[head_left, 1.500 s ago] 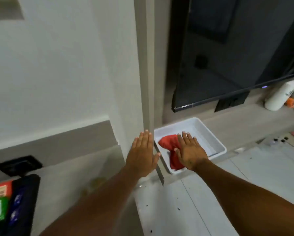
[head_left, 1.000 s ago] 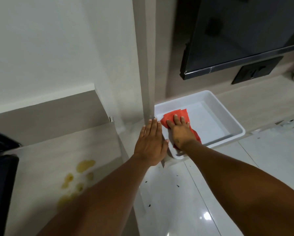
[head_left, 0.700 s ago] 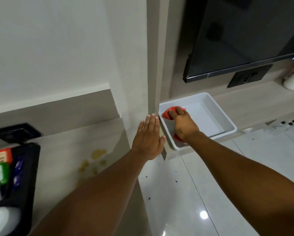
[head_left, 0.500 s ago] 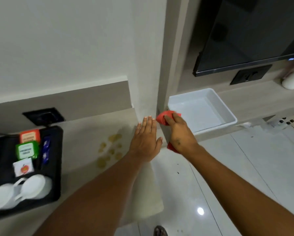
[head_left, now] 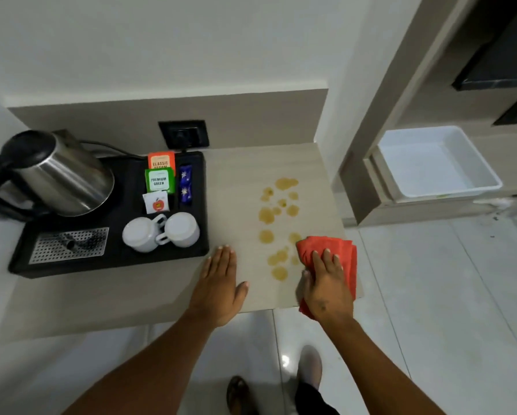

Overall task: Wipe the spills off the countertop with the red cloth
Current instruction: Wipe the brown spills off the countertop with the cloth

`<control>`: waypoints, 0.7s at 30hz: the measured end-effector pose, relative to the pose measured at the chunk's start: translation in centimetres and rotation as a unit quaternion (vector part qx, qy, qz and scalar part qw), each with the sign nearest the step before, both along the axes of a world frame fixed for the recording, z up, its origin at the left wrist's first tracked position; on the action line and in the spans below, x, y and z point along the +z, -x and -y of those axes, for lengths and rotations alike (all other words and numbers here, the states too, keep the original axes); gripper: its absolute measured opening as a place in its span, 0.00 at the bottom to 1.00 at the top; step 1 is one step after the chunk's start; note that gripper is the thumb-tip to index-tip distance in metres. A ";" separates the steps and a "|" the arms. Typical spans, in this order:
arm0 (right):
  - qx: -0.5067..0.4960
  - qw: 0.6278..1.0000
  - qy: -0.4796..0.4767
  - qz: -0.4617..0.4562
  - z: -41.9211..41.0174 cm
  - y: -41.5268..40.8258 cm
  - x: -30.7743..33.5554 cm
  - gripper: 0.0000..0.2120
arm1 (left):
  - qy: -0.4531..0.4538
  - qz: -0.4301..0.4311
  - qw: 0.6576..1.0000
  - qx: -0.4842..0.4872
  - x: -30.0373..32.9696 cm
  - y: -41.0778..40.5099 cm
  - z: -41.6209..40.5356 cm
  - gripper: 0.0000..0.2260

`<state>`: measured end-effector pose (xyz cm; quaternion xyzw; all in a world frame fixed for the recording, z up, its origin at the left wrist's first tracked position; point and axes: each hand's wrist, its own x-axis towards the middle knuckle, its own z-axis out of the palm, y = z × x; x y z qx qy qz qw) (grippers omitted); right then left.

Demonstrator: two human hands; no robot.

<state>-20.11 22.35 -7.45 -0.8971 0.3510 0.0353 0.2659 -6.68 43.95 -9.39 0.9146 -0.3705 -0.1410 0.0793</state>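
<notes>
Cloth (head_left: 342, 251) beneath right hand (head_left: 326, 287) on countertop (head_left: 236, 181)

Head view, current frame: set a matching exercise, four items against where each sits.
Items: 1 cloth; 2 kettle; 3 cups; 4 tub.
Places: A left end of the tray; B right of the countertop, off it; C under the right hand, by the spills; D side by side at the tray's front.
Pairs: 1-C; 2-A; 3-D; 4-B.

A steel electric kettle (head_left: 62, 178) stands on a black tray (head_left: 116, 259) beside tea sachets (head_left: 160, 181) and two upturned white cups (head_left: 142, 235). A wall socket (head_left: 183, 134) sits behind. An empty white tub (head_left: 437, 163) rests far right.
</notes>
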 end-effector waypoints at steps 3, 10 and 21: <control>0.030 0.998 0.042 0.027 0.9 0.5 -0.6 0.29 | 0.002 0.020 0.999 -0.044 -0.4 -1.2 -0.7 0.35; 0.059 0.993 0.098 0.014 5.1 -4.3 -2.6 0.30 | -0.032 0.048 0.996 -0.071 -1.5 -2.5 0.7 0.39; 0.147 0.982 0.117 0.004 9.8 -11.0 -2.0 0.28 | 0.003 0.036 0.997 -0.067 -1.9 -2.7 0.6 0.39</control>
